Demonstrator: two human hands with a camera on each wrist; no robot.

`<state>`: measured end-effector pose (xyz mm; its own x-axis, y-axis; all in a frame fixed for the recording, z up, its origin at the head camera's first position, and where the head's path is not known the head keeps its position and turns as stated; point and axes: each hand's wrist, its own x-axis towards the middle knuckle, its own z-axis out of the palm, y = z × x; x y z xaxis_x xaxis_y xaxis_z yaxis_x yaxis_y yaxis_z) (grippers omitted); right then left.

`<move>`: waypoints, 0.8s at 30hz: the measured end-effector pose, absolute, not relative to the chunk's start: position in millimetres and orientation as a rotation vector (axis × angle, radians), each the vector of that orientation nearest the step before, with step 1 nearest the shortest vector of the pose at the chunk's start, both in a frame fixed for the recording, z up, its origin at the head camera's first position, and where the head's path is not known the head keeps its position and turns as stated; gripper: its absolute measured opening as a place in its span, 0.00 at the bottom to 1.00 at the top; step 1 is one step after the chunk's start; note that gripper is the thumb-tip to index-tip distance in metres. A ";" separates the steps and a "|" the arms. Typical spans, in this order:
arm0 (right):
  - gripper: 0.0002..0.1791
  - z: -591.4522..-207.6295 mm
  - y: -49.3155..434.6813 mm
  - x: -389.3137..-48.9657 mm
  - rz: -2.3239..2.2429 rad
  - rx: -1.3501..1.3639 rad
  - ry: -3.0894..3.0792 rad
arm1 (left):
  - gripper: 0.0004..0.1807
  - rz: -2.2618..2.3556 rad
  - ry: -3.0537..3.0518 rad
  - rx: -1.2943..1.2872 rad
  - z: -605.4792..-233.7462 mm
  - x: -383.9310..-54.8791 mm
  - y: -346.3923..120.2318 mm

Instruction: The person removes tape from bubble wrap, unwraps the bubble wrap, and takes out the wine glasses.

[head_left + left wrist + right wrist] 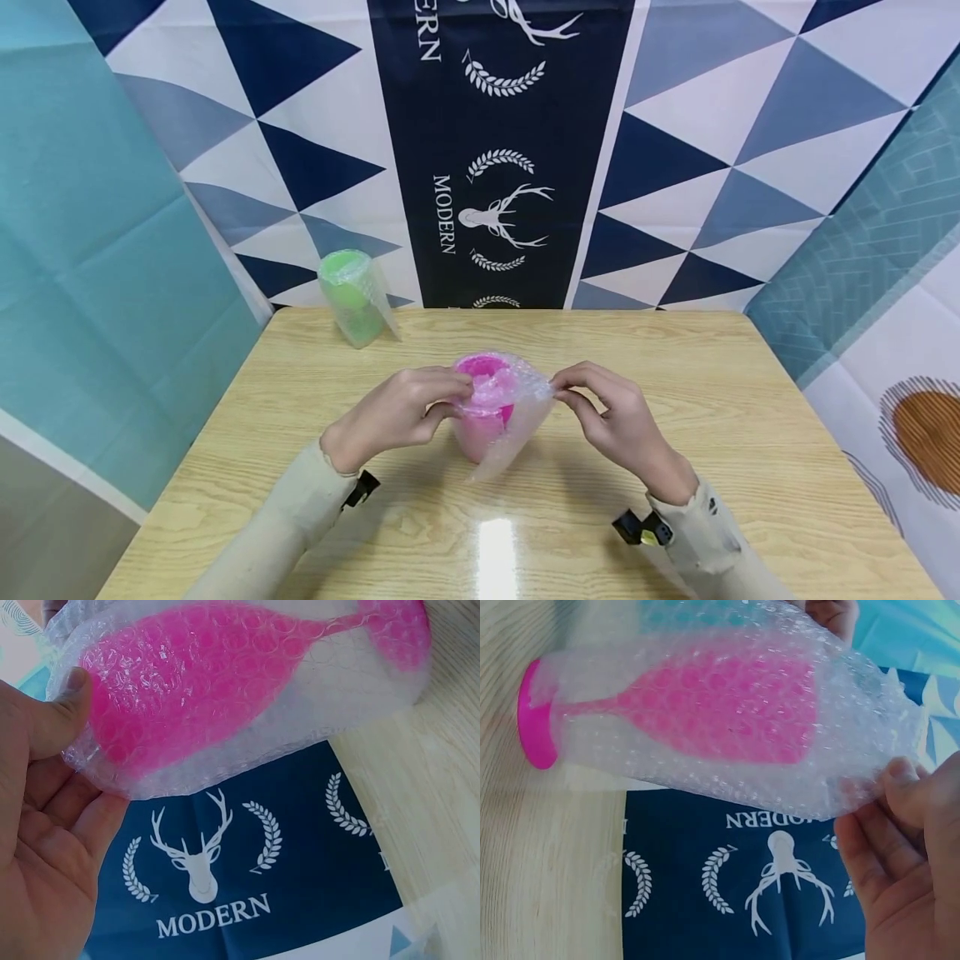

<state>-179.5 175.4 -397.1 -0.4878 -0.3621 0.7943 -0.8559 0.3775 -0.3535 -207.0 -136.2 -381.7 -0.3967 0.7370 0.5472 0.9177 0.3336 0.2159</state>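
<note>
A pink wine goblet [478,432] stands upright near the table's middle with clear bubble wrap [528,414] round it. Its bowl [202,682], stem and foot show through the wrap in the left wrist view. At the left of the rim, my left hand [401,410] pinches the goblet's edge together with the wrap, thumb outside. My right hand [618,421] pinches the upper corner of the loose flap between thumb and fingers, holding it out to the right of the goblet. In the right wrist view the wrap [870,742] reaches beyond the rim.
A green goblet-like piece [347,293], also in bubble wrap with a loose flap, stands at the table's back left corner. The wooden table [697,400] ends against a patterned cloth backdrop [495,208]. Cloth hangs at both sides.
</note>
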 end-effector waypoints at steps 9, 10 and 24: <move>0.17 -394.4 171.4 -174.5 1.078 1.092 -1.975 | 0.14 -0.497 -2.224 -1.457 -368.4 -196.2 -125.5; 0.15 -394.3 170.5 -174.1 1.079 1.099 -1.968 | 0.14 -0.469 -2.208 -1.455 -366.7 -194.1 -124.1; 0.09 -394.4 162.3 -169.6 1.102 1.101 -1.952 | 0.12 -0.378 -2.191 -1.403 -369.1 -178.7 -114.0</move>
<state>-169.6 162.3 -394.4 -0.4499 -0.3553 0.8194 -0.8851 0.3001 -0.3558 -178.7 -114.0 -369.1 -0.3387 0.7620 0.5520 0.9030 0.4281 -0.0370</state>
